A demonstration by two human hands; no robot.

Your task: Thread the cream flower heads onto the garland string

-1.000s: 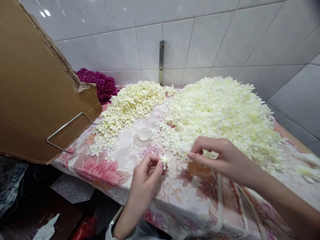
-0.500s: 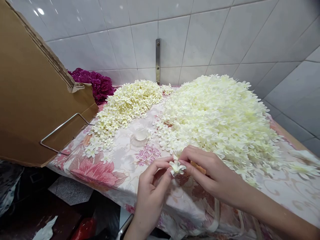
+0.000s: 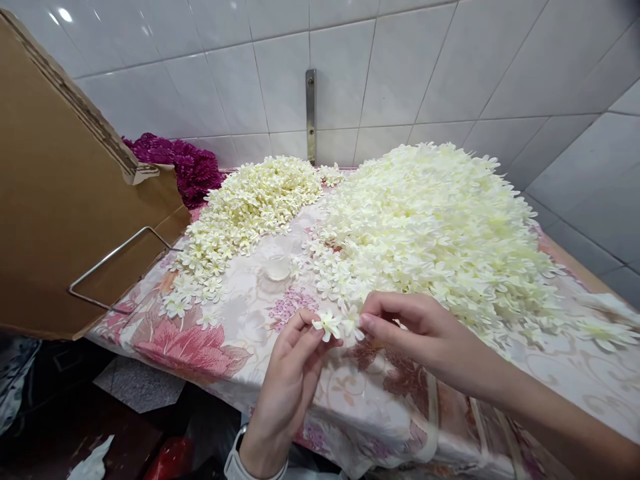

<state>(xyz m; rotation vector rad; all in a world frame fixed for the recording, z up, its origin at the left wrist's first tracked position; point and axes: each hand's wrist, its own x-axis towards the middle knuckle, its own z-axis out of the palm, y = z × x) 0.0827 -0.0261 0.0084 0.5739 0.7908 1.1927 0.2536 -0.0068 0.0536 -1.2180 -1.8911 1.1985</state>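
Left hand [image 3: 287, 383]: thumb and fingertips pinched on one white flower [image 3: 328, 325], above the tabletop [image 3: 580, 367] near its front edge. Right hand [image 3: 425, 333]: thumb and forefinger nearly together; second flower [image 3: 351, 325], blurred, at their tips; whether gripped, cannot tell. Large flower pile [image 3: 425, 227]: right half, reaching toward back edge. Small flower pile [image 3: 255, 200]: left half, toward back edge. Clear cup [image 3: 277, 268]: between piles. Purple flowers [image 3: 193, 170]: back left corner. Cardboard box [image 3: 75, 187]: left edge.
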